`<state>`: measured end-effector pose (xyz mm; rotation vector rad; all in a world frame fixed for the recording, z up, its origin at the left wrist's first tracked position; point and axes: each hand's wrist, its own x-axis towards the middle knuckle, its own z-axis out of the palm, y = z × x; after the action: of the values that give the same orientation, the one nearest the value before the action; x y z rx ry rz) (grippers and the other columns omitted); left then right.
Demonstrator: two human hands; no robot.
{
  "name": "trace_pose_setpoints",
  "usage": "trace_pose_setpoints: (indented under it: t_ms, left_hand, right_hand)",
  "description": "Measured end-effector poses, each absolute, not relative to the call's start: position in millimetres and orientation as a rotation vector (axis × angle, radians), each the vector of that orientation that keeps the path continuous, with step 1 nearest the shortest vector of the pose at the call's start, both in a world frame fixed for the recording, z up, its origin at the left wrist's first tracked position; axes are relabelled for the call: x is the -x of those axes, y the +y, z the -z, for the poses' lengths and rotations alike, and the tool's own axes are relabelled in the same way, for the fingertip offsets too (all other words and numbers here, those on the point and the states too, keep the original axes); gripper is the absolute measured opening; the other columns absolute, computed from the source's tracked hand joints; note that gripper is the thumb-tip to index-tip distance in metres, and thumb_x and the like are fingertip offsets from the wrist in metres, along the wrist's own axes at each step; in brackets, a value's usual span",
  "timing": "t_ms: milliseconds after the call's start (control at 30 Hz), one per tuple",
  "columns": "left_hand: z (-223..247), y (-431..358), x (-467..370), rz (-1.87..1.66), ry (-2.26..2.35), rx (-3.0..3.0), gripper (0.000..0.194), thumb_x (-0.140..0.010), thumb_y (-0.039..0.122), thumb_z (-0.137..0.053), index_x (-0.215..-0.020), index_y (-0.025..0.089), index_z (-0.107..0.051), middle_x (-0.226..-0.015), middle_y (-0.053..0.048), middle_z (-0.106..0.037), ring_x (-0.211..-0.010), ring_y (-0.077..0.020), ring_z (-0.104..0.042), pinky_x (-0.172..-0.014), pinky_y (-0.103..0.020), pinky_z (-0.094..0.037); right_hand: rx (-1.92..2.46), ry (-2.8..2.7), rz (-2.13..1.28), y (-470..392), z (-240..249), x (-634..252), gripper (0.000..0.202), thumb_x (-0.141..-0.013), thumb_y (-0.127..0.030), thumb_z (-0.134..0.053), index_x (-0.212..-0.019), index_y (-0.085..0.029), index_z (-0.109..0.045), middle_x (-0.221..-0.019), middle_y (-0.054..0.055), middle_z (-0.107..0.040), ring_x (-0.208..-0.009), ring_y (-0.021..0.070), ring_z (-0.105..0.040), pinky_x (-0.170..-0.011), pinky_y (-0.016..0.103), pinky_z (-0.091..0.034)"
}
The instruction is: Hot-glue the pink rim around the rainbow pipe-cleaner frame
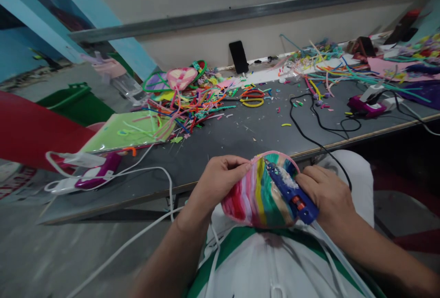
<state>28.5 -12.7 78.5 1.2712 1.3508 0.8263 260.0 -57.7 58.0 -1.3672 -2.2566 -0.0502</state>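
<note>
Likely gluing: left hand (222,179) pinches striped disc (256,192) off counter's front edge (364,137), right hand (326,195) grips glue gun (292,190); next calls for steady nozzle (267,163) at rim (279,152).

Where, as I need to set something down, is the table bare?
Mostly bare: table beyond the left hand, between white cable and black cable, up to the scissors; a few scraps. Crowded: around the pile at left and stems at right.
</note>
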Motion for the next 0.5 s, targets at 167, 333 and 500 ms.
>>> trace_pose_setpoints:
  t_ms: [167,333,500]
  left_hand:
    - [-76.7,-11.9,-27.4,-0.825,1.333,-1.258,0.028,-0.069,0.038,-0.07,-0.081,0.014,-0.074,-0.075,-0.005,-0.072,-0.063,-0.0143,-0.06,-0.057,-0.021,-0.045]
    - [-76.4,-11.8,-25.8,-0.821,1.322,-1.25,0.029,-0.07,0.039,-0.07,-0.082,0.013,-0.074,-0.076,-0.005,-0.071,-0.063,-0.0139,-0.06,-0.057,-0.021,-0.045]
    - [-76.7,-11.8,-25.7,-0.812,1.327,-1.235,0.028,-0.069,0.039,-0.07,-0.081,0.013,-0.074,-0.075,-0.005,-0.071,-0.062,-0.0143,-0.06,-0.056,-0.021,-0.045]
  right_hand:
    - [1.353,-2.272,0.069,-57.0,-57.0,-259.1,0.016,-0.08,-0.029,-0.051,-0.069,-0.018,-0.055,-0.068,0.003,-0.05,-0.067,0.0177,-0.043,-0.064,0.032,-0.028]
    - [1.369,-2.285,0.053,-56.0,-54.7,-258.9,0.015,-0.079,-0.027,-0.051,-0.067,-0.019,-0.053,-0.067,0.003,-0.049,-0.066,0.0178,-0.042,-0.063,0.032,-0.028]
    - [1.372,-2.298,0.046,-54.9,-52.9,-259.0,0.013,-0.078,-0.026,-0.053,-0.068,-0.019,-0.054,-0.067,0.003,-0.049,-0.066,0.0177,-0.042,-0.063,0.032,-0.028]
